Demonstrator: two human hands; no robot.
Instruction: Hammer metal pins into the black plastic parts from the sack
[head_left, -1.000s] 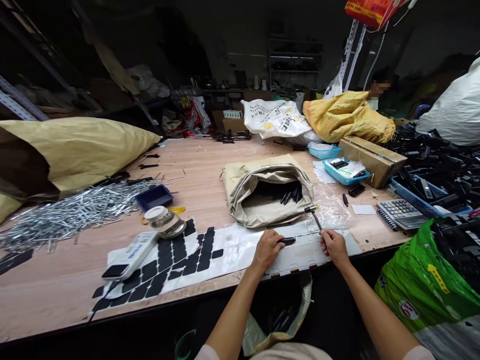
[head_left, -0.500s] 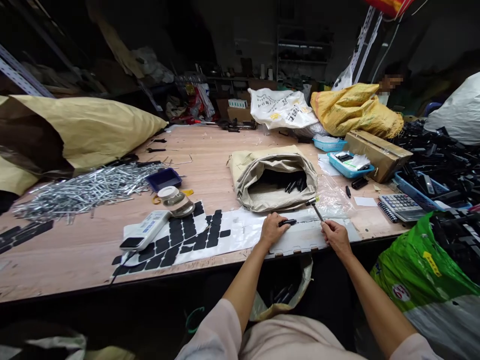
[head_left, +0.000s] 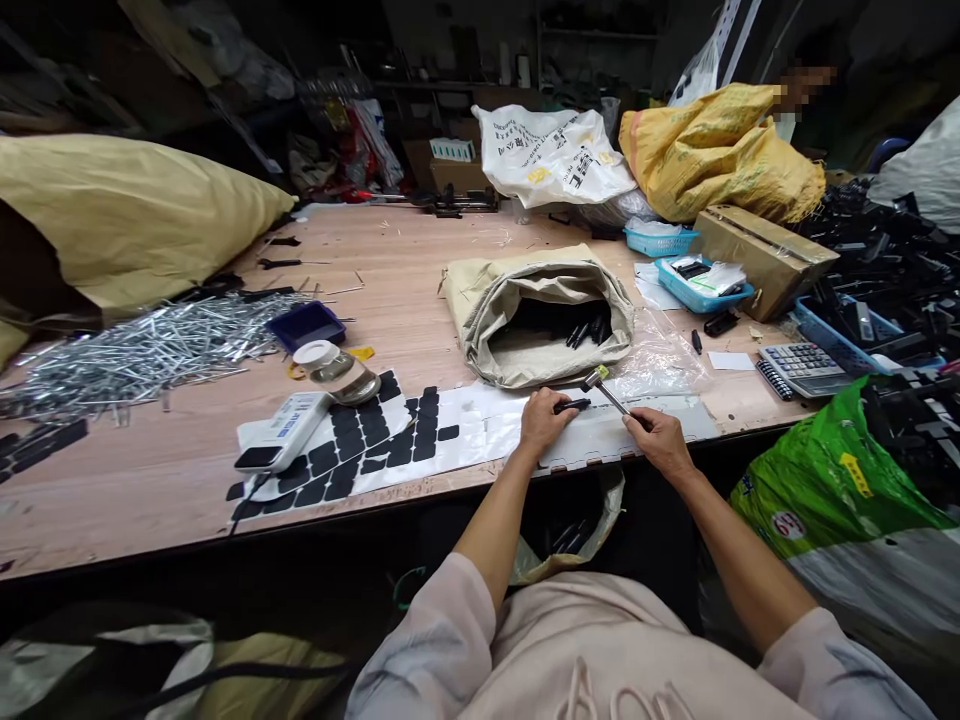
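While the person leans over the near edge of the wooden table [head_left: 420,300], the left hand [head_left: 541,422] rests on a pale plastic sheet [head_left: 600,445] with its fingers curled around a small black rod-shaped piece [head_left: 571,405], which pokes out toward three o'clock from the fist. At three o'clock from it, the right hand [head_left: 660,440] is closed around the handle of a small hammer [head_left: 604,388]; the metal head hangs just above the black piece's free end, and whether it touches I cannot tell.

At twelve o'clock from the hands sits an open beige sack [head_left: 536,305], its mouth rolled back, with more black pieces lying inside. At nine o'clock from the left hand lies a white backing sheet [head_left: 465,425] covered with black square pads [head_left: 345,460], and a white handheld device [head_left: 281,432] rests on its far end beside a capped glass jar [head_left: 334,368]. Farther toward ten o'clock spreads a heap of shiny metal pins [head_left: 142,350] and a small dark blue tray [head_left: 306,325]. Toward two o'clock stand a calculator [head_left: 802,362], a blue basket [head_left: 701,285] and a cardboard box [head_left: 761,255]. A green bag [head_left: 832,480] bulges at four o'clock, off the table.
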